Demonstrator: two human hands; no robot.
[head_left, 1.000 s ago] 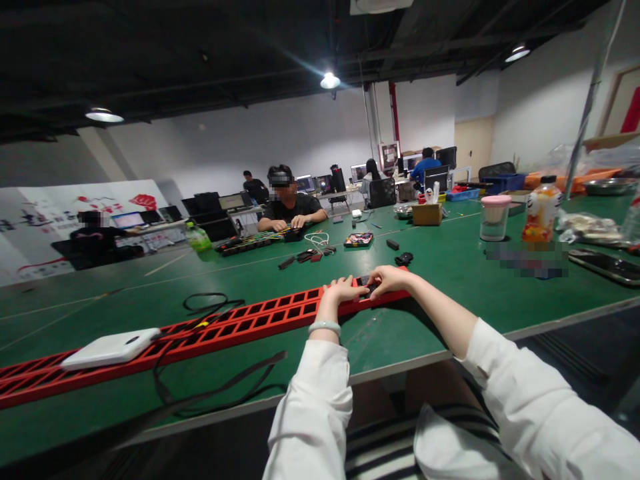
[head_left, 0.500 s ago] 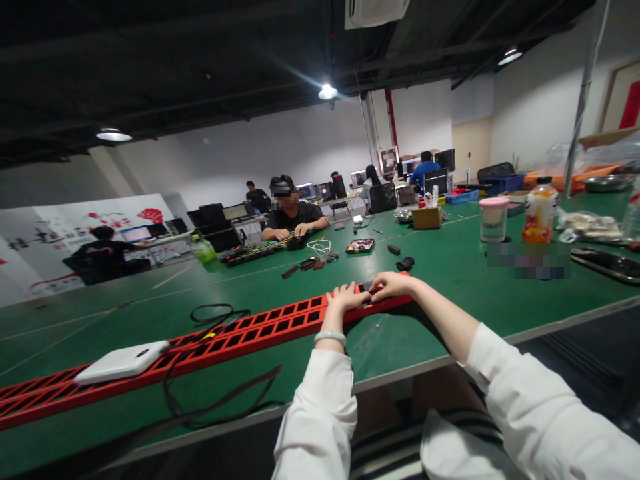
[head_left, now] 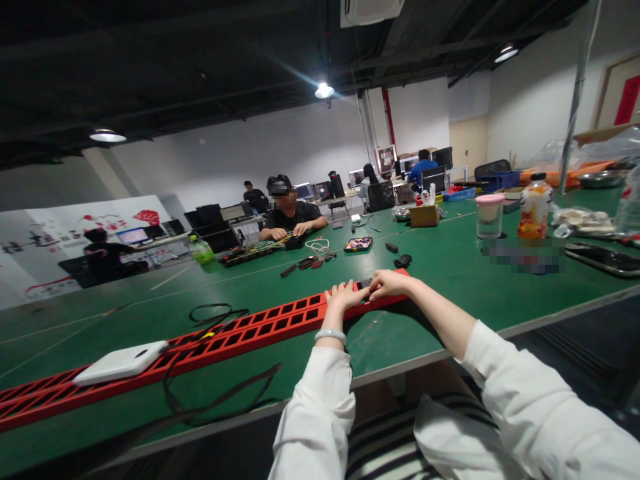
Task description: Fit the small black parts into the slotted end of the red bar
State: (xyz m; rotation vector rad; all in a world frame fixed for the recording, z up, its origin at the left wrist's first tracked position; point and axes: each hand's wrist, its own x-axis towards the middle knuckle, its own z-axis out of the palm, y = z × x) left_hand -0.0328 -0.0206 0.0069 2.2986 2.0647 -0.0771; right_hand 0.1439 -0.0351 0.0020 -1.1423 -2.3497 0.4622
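Long ladder-like frame (head_left: 265, 323) of smooth red material, with two parallel rows of dark, four-sided openings, set obliquely across a green tabletop (head_left: 465, 287) with a pale edge. One dark piece (head_left: 365, 283) at the frame's right-hand part, partly hidden between two bare hands. Left hand (head_left: 342, 295): palm-down over the frame, fingers slightly apart, thumb stretched toward the piece; one pale, rounded bangle (head_left: 331, 335) at the wrist. Right hand (head_left: 390, 283): arched over the frame's right end, fingertips bent inward at the piece; clamped on it or merely touching, impossible to tell. Two loose, creased white sleeves (head_left: 320, 397). On the frame's left part, one flat white block (head_left: 123, 364) with rounded corners; crossing nearby, one looped black cable (head_left: 213, 305). Farther right, one clear jar (head_left: 489, 219) with pink lid, one bottle of orange liquid (head_left: 534, 208), one glossy dark phone (head_left: 605, 259). Beyond, one brown box (head_left: 425, 217). Across the table, one dark-clothed co-worker (head_left: 293, 217); four more people behind. Overhead, three lit lamps (head_left: 325, 90).
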